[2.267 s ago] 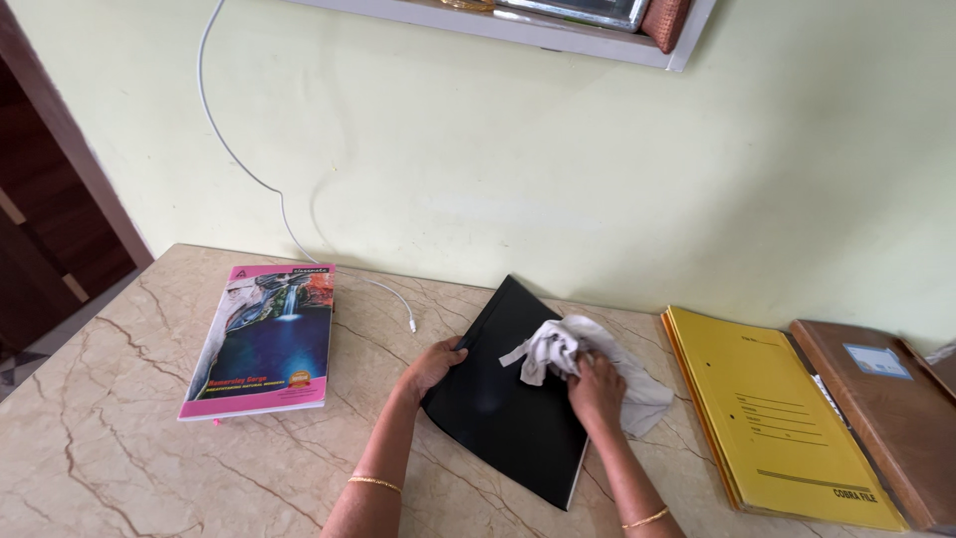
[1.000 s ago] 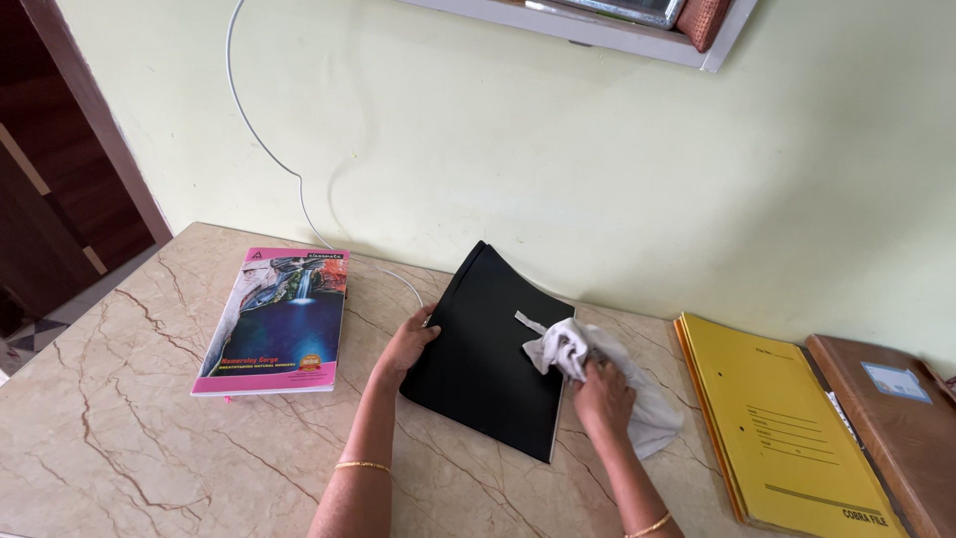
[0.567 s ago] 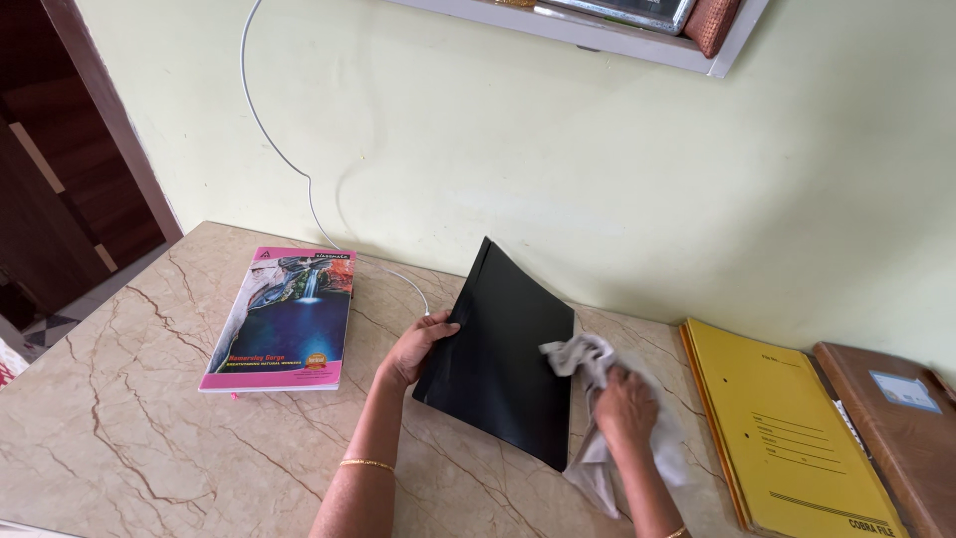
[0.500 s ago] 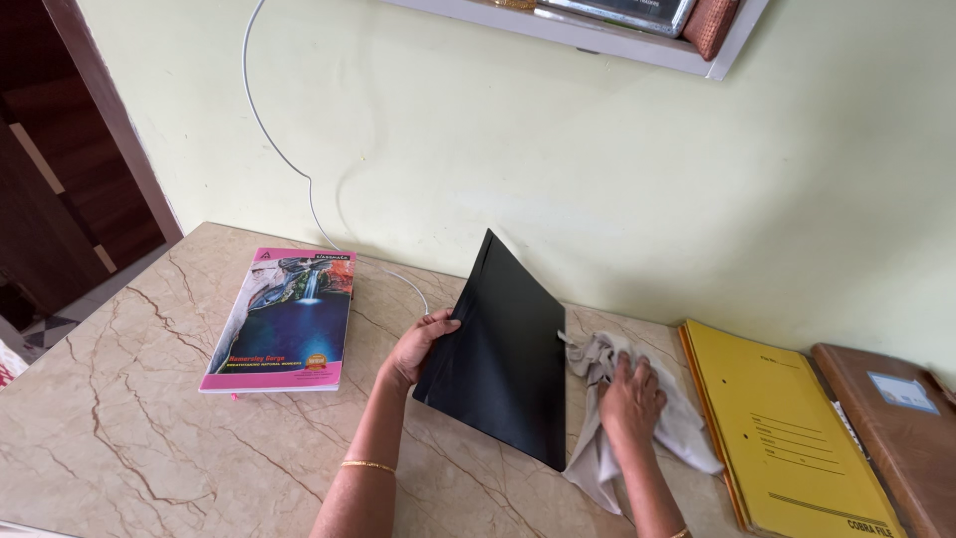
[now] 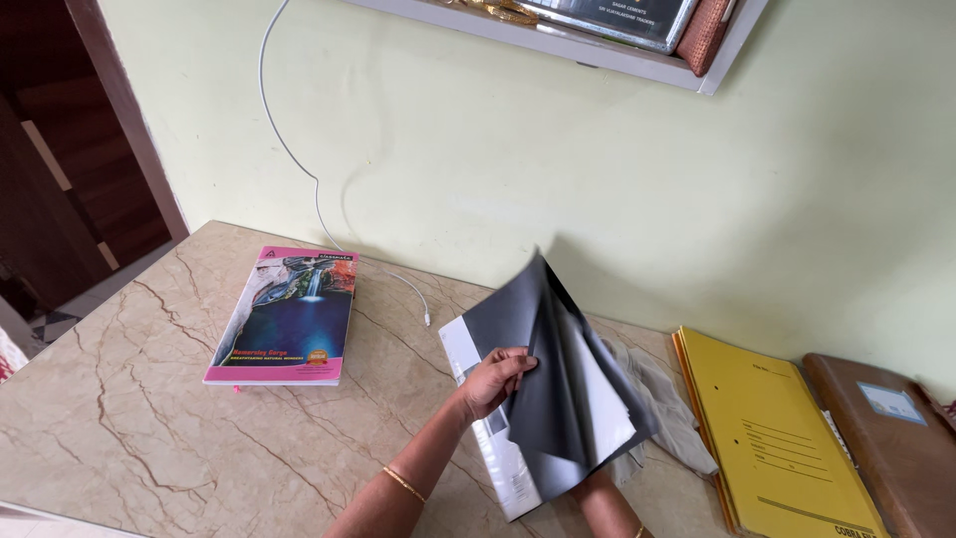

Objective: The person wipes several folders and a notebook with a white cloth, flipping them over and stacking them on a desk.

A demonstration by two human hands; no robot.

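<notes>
At centre of the marble surface (image 5: 129,418), the left hand (image 5: 495,377) holds the black folder (image 5: 558,384). Left grip: closed on the folder's raised black cover, fingers curled over its near edge, thumb side toward the wall. The cover stands lifted and bowed, its top corner pointing up toward the wall; white inner pages show below and left of the grip, lying flat on the surface.

Right hand: only the wrist shows, below and right of the left grip, under the folder's lower edge. The hand itself is hidden behind the cover; cannot tell whether its grip is open or closed.

Right of the grip, partly covered by the folder, a grey cloth (image 5: 669,408) lies crumpled on the surface. Just beyond the cloth, a yellow file (image 5: 777,428) lies flat; a brown file (image 5: 886,438) lies just beside it, farther right.

Left of the grip, well apart, a pink-edged notebook (image 5: 287,317) lies flat. A white cable (image 5: 329,224) hangs down the wall and ends on the surface between notebook and folder.

Above, on the wall, a shelf (image 5: 558,40) carries a few items.
</notes>
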